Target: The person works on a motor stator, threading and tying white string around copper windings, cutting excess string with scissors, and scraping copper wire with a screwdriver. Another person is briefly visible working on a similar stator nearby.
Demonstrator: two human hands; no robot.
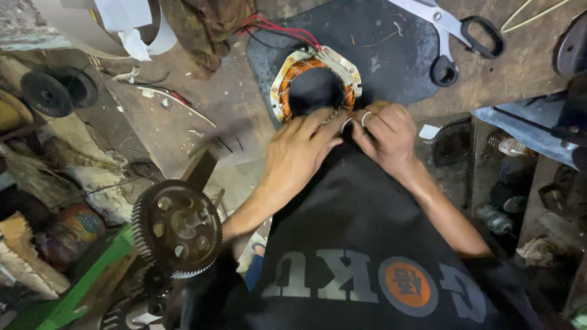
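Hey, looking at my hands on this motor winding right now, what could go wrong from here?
1. Both hands, left hand and right hand, pinch at the near rim of the stator; a hard pull could nick or snap its thin copper winding.
2. The red wires trail off its far side; shifting the stator may strain them.
3. The scissors lie close by; a blind reach might meet the blades.
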